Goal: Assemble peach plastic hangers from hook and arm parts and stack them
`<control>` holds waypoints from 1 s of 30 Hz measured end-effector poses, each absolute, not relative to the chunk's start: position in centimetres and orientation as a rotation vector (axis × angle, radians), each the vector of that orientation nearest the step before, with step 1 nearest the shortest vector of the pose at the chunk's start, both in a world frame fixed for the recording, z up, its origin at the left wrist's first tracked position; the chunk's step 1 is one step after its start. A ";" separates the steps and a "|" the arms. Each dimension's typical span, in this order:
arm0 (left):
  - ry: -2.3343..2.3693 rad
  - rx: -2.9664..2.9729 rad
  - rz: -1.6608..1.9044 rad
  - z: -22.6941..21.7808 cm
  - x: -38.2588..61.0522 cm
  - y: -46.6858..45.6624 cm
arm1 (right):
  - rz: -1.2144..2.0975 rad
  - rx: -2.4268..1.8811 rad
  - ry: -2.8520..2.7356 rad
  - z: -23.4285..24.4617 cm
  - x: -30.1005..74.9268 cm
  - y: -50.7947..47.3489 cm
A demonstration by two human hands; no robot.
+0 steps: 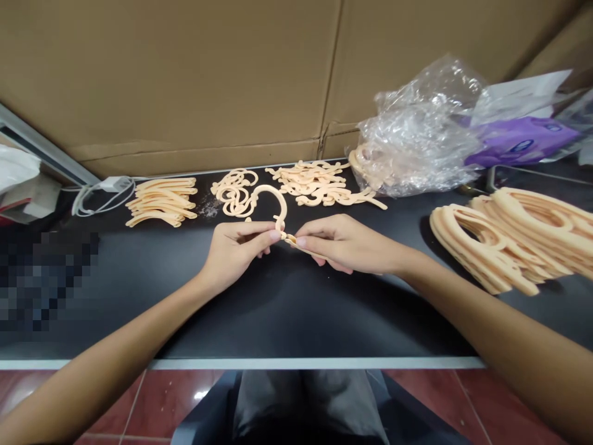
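Observation:
Over the middle of the black table (278, 309), my left hand (238, 247) pinches the lower end of a peach plastic hook piece (273, 201) that curves up and back. My right hand (343, 242) is closed on a flat peach plastic part (291, 239) that meets the hook at my fingertips. Most of that part is hidden under my fingers. Both hands touch at the join.
Peach plastic pieces lie in piles: curved strips (160, 201) at back left, hooks (234, 188) and small parts (319, 182) at back centre, a large stack (514, 238) at right. A crumpled clear bag (417, 136) and cardboard boxes (208, 74) stand behind. A white cable (99, 194) lies far left.

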State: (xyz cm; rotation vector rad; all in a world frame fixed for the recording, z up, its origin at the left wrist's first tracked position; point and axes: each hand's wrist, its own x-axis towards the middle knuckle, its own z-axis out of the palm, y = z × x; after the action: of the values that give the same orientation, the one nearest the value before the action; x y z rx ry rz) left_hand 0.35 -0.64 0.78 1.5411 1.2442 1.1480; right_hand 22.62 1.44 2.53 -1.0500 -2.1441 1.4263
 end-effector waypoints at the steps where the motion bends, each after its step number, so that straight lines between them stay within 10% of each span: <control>1: 1.229 1.528 1.126 0.8 0.2 -0.8 | 1.398 -1.043 -2.169 2.6 22.6 1.3; 30: 0.848 2.677 1.069 -0.2 -0.7 -2.4 | 0.702 -1.137 -2.779 3.4 22.5 -0.4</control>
State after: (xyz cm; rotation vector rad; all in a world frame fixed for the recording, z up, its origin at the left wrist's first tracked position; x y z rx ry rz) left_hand -0.67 -2.42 -0.24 2.6772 0.8480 1.0689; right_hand 22.52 -0.42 3.41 -1.1370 -2.7791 0.7017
